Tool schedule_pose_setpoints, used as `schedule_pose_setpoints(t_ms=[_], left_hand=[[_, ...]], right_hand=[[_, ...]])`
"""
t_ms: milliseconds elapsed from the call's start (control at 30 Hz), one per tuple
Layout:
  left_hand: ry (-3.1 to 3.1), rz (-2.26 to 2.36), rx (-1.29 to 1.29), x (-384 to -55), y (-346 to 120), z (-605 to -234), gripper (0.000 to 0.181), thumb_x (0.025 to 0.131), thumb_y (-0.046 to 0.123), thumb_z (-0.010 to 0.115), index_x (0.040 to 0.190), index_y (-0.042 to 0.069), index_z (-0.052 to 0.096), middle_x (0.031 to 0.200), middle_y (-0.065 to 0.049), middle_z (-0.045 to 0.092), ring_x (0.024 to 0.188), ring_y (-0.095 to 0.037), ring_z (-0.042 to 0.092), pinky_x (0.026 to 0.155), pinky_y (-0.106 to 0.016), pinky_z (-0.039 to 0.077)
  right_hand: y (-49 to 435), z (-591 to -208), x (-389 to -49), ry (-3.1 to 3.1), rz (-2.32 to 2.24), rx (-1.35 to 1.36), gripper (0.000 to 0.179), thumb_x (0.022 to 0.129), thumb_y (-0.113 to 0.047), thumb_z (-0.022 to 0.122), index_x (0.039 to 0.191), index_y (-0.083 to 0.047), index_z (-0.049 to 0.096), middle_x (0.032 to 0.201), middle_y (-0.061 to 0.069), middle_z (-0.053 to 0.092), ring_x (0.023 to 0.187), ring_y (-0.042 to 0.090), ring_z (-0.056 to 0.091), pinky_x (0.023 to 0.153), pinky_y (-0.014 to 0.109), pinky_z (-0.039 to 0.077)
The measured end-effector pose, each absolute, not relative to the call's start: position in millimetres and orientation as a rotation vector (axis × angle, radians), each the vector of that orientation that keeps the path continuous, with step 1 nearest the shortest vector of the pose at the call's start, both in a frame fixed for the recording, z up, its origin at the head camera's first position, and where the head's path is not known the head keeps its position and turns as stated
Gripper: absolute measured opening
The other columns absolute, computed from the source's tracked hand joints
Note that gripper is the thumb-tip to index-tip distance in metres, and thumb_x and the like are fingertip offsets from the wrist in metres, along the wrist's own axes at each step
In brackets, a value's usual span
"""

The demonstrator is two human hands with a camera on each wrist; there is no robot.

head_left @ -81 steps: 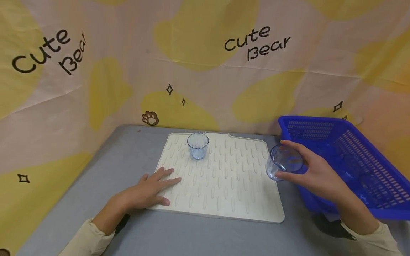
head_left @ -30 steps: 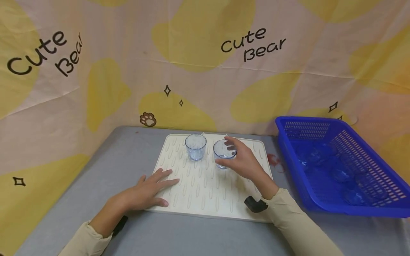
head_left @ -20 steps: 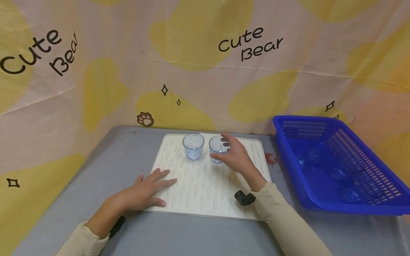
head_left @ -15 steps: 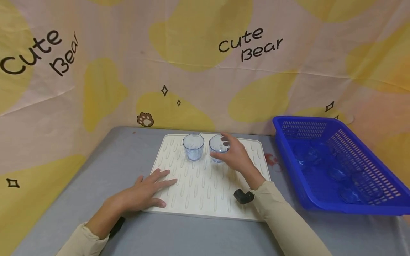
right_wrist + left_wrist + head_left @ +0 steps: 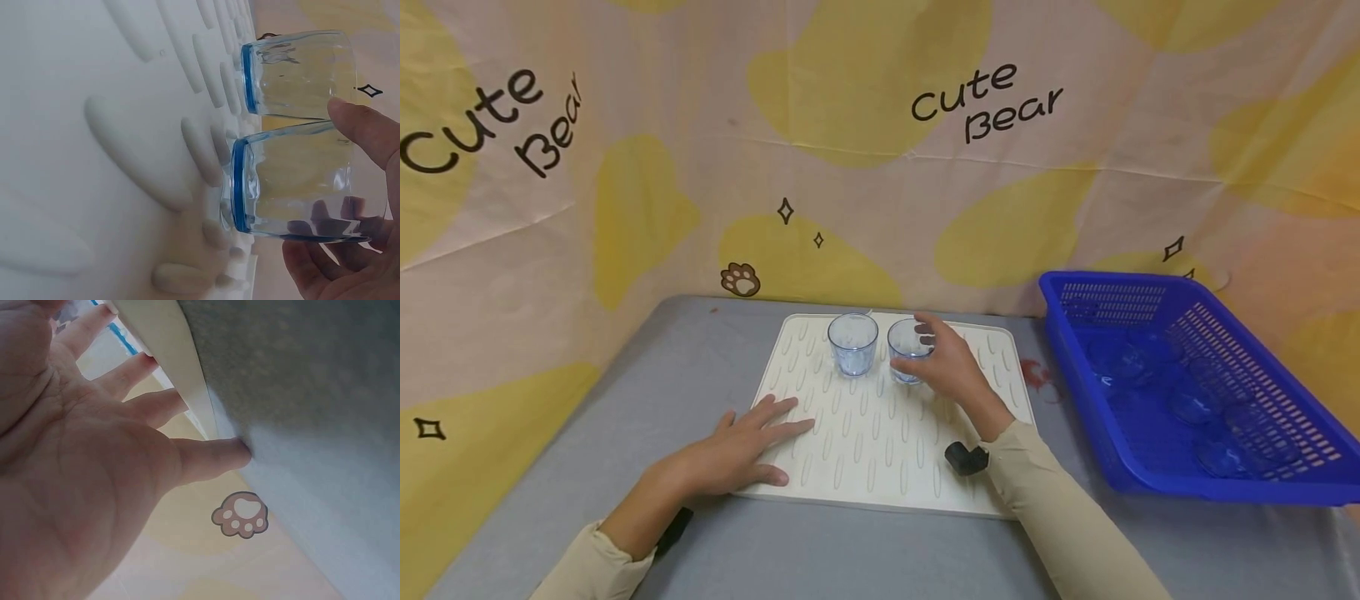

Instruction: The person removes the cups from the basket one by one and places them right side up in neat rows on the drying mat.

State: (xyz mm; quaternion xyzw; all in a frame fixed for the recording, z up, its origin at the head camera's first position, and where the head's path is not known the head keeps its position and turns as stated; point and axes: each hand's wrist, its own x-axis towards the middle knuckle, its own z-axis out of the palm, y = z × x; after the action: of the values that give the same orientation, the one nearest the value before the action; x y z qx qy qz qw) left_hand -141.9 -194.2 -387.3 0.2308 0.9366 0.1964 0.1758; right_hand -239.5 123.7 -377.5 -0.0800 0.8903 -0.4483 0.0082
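Observation:
My right hand grips a clear bluish drinking glass near its rim, thumb on the near side and fingers round the far side. This glass is upright, its blue-tinted base right at the ribbed surface of the white drying mat. Just left of it on the mat stands a second, matching glass, with a narrow gap between the rims in the head view. My left hand lies with spread fingers across the mat's left edge; the left wrist view shows its palm and straight fingers.
A blue plastic basket with slotted sides stands to the right, several clear glasses lying inside. The grey table extends round the mat. A patterned cloth hangs behind and at the left.
My right hand has carried the glass leftward from the basket's edge onto the mat, beside the standing glass. Over the last half second it barely moves. The left hand stays on the mat.

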Motion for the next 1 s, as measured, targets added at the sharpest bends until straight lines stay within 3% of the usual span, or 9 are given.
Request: schedule_pose_setpoints(t_ms=[500,767,1000], left_hand=[[2.660,0.540,0.660,-142.9,-195.3,-389.4,0.073,0.086,0.045,0.072,0.151,0.032,0.043,0.165,-0.009,0.025,0.153,-0.044,0.012,0.109,-0.080,0.006],[2.656,0.558,0.649,-142.6,-194.5,-389.6,0.072,0.086,0.043,0.072,0.151,0.034,0.043,0.165,-0.008,0.024,0.154,-0.043,0.011,0.108,-0.080,0.005],[2.663,0.539,0.640,-142.9,-192.6,-389.3,0.072,0.086,0.042,0.073,0.150,0.034,0.043,0.165,-0.007,0.025,0.154,-0.043,0.012,0.109,-0.080,0.006]], right_hand=[[128.1,-375.8,-238.2,2.800,-1.402,-0.231,0.098,0.074,-0.037,0.087,0.154,-0.017,0.034,0.146,0.010,0.054,0.133,0.030,0.054,0.108,0.047,0.044],[143.5,-367.0,-228.2,2.753,-1.474,-0.273,0.093,0.077,-0.033,0.086,0.153,-0.013,0.036,0.150,0.012,0.048,0.135,0.035,0.051,0.111,0.048,0.042],[155.3,-359.9,-214.5,2.802,-1.497,-0.360,0.088,0.078,-0.033,0.086,0.150,-0.013,0.041,0.150,0.013,0.050,0.138,0.029,0.049,0.113,0.045,0.041]])
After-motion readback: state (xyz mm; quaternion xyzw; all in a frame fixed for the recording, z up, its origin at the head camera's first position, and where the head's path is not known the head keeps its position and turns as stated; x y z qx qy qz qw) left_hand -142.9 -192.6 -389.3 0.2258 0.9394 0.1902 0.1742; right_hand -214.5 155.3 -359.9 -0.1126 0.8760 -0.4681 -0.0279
